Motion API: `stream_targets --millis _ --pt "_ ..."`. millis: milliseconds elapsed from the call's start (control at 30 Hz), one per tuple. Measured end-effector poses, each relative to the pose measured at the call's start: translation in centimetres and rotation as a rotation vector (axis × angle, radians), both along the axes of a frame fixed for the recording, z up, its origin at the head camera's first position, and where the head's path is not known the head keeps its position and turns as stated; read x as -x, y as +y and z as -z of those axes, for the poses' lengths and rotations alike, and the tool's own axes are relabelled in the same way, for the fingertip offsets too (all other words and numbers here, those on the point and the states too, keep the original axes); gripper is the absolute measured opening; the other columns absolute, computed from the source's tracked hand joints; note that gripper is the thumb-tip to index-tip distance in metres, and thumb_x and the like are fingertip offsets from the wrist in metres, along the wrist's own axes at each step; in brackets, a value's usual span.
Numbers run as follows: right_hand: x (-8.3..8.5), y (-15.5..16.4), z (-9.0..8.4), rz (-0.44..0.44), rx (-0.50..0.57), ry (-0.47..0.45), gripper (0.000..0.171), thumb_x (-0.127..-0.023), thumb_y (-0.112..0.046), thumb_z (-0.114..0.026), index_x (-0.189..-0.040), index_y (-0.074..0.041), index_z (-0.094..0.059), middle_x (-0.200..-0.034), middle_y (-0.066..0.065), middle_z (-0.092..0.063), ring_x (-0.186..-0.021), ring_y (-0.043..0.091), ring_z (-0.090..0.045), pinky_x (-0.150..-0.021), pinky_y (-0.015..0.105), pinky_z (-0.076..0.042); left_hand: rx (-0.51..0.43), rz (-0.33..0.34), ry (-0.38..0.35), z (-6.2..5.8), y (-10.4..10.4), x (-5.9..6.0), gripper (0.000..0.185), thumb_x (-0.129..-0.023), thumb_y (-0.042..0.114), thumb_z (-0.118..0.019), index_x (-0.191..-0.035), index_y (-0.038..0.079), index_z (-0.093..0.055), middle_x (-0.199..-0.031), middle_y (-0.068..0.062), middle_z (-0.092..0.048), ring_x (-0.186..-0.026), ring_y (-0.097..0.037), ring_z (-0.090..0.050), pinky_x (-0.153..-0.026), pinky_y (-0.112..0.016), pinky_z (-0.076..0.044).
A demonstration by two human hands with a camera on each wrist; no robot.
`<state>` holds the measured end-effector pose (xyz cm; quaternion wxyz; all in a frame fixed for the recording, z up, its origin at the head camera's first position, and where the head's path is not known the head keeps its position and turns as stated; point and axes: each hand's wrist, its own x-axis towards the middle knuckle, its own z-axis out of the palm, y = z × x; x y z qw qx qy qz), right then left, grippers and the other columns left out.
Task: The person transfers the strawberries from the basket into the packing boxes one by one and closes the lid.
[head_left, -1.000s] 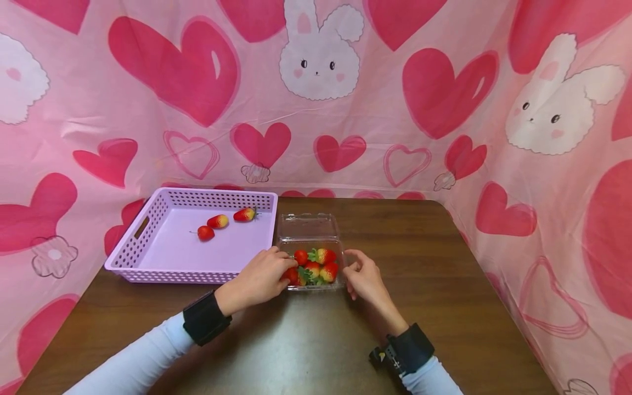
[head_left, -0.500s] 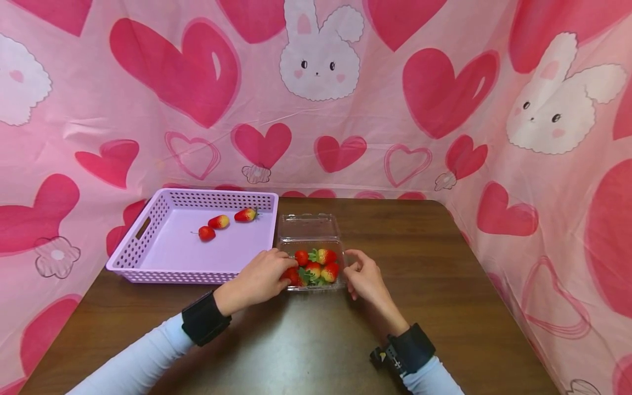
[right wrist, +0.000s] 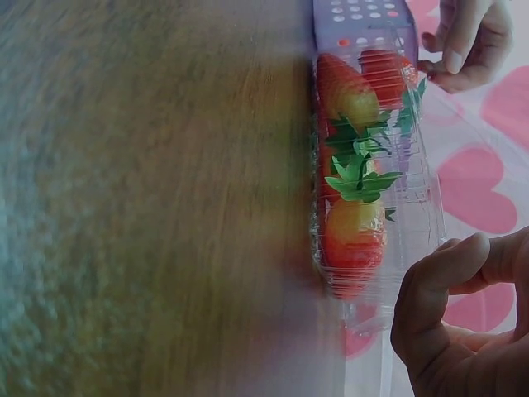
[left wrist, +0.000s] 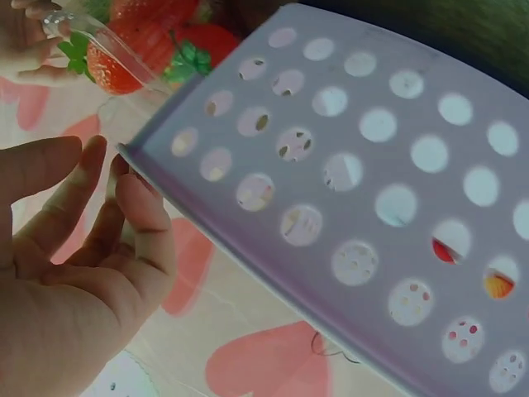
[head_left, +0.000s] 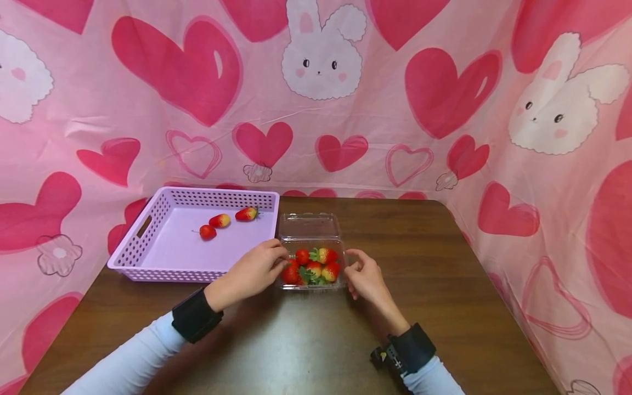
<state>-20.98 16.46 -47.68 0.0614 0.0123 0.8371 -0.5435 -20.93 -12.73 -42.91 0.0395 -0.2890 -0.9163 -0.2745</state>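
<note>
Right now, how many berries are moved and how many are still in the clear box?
Three strawberries already lie in the purple basket. The clear box is open, and about five berries are left inside. The left hand is at the box's left edge, fingers by a berry, though no firm grip shows. The right hand rests at the box's right side. So less than half looks moved.

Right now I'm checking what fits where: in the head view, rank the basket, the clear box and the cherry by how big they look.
1. Basket, clearly largest.
2. Clear box with its open lid.
3. Cherry, smallest; it lies inside the basket, at a similar distance, so the order is safe.
</note>
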Motion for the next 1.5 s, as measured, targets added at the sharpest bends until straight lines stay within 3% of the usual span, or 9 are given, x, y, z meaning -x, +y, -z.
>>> stream_targets --millis 367,533,833,1200,1500 --pt "0.2 0.0 -0.1 0.004 -0.014 -0.007 0.046 -0.096 -0.002 -0.060 -0.142 -0.006 -0.057 -0.068 0.010 -0.059 -0.044 0.021 -0.053 -0.043 0.033 -0.050 -0.027 -0.108 0.087 -0.4 -0.6 0.5 0.011 -0.094 0.011 -0.080 -0.103 0.006 -0.077 -0.098 -0.006 -0.063 -0.090 -0.023 -0.060 -0.086 -0.042 -0.057" --pt "0.2 -0.2 0.0 -0.004 -0.009 -0.003 0.046 -0.096 -0.002 -0.060 -0.142 -0.006 -0.057 -0.067 0.011 -0.059 -0.043 0.021 -0.052 -0.042 0.033 -0.050 -0.022 -0.164 0.082 -0.3 -1.4 1.1 0.013 -0.094 0.012 -0.079 -0.105 0.006 -0.078 -0.100 -0.008 -0.065 -0.091 -0.025 -0.061 -0.089 -0.045 -0.057" --pt "0.3 -0.2 0.4 0.001 -0.022 0.022 0.048 -0.093 0.000 -0.059 -0.140 -0.005 -0.059 -0.065 0.009 -0.059 -0.042 0.019 -0.052 -0.040 0.034 -0.049 0.036 -0.190 0.138 -0.7 -3.3 2.1 0.019 -0.092 0.012 -0.078 -0.109 0.004 -0.076 -0.103 -0.014 -0.066 -0.094 -0.034 -0.066 -0.085 -0.051 -0.058" --pt "0.2 -0.2 0.1 0.005 -0.021 0.014 0.048 -0.093 0.000 -0.059 -0.141 -0.006 -0.058 -0.065 0.009 -0.058 -0.042 0.019 -0.051 -0.041 0.033 -0.049 0.085 -0.249 0.117 -1.5 -5.2 3.2 0.022 -0.093 0.013 -0.076 -0.112 0.004 -0.076 -0.114 -0.018 -0.067 -0.103 -0.039 -0.067 -0.086 -0.055 -0.057" --pt "0.2 -0.2 0.0 0.003 -0.017 -0.002 0.047 -0.095 -0.002 -0.059 -0.142 -0.006 -0.058 -0.067 0.010 -0.059 -0.043 0.020 -0.052 -0.042 0.032 -0.049 0.118 -0.284 0.128 -1.9 -6.7 4.0 0.021 -0.093 0.011 -0.074 -0.112 0.003 -0.076 -0.106 -0.018 -0.067 -0.097 -0.040 -0.067 -0.079 -0.057 -0.055"
